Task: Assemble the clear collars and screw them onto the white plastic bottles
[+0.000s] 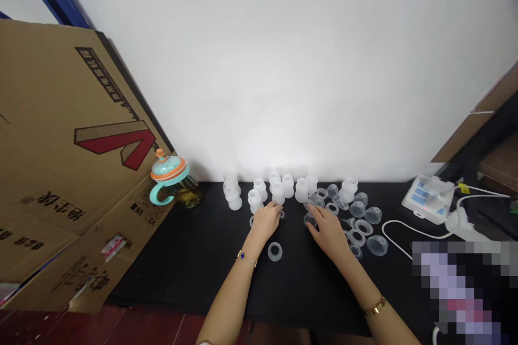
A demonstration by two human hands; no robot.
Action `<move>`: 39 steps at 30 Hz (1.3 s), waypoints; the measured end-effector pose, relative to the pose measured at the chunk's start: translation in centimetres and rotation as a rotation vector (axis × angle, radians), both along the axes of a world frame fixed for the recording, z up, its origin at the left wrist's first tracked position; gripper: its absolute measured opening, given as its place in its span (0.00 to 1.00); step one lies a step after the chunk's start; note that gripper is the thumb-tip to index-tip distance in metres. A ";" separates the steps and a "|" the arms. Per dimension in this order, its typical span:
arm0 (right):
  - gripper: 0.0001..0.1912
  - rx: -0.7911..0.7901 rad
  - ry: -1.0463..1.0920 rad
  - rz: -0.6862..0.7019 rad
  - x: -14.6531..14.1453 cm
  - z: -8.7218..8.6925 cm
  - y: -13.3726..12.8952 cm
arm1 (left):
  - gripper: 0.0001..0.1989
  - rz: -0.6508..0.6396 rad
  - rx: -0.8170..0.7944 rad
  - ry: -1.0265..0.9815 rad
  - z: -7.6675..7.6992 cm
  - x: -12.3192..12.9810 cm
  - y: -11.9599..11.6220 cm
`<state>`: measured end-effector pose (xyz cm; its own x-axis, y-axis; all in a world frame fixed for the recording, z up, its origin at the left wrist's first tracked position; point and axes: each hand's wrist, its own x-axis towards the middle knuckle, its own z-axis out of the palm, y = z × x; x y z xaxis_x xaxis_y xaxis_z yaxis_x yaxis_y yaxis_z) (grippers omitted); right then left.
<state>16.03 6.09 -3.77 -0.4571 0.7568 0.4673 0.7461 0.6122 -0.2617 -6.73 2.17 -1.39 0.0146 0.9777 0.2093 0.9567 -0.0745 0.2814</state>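
My left hand point(266, 221) is low over the black table, its fingers closed near a clear ring point(282, 215), in front of a white bottle point(278, 193); whether it grips the ring is unclear. Another ring point(275, 252) lies just nearer to me. My right hand point(327, 229) reaches with thumb and fingers apart beside a clear cap point(309, 219). Several white bottles stand along the wall, one point(232, 199) at the left end. Several clear rings and caps lie right of my right hand, among them a large cap point(377, 245).
A teal-lidded jug point(170, 178) stands at the table's left, beside a large cardboard box point(60, 145). A white and clear case point(429, 198) with white cables point(399, 223) lies at the right. The white wall point(275, 64) runs along the back.
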 end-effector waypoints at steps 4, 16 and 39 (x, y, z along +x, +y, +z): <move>0.21 0.043 0.112 0.031 -0.1 0.6 -0.1 | 0.13 0.001 0.023 -0.013 0.3 0.1 -0.1; 0.14 0.043 0.236 0.138 -0.7 1.9 -1.1 | 0.08 -0.148 0.423 -0.384 1.2 1.5 -0.8; 0.12 -0.012 0.403 0.138 -0.6 3.1 -2.0 | 0.09 -0.263 0.540 -0.221 1.0 3.6 -1.9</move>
<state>15.45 4.10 -0.66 -0.3372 0.7073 0.6213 0.4936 0.6948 -0.5231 -3.09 0.32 -0.44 0.1393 0.7033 0.6971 0.8108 -0.4851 0.3275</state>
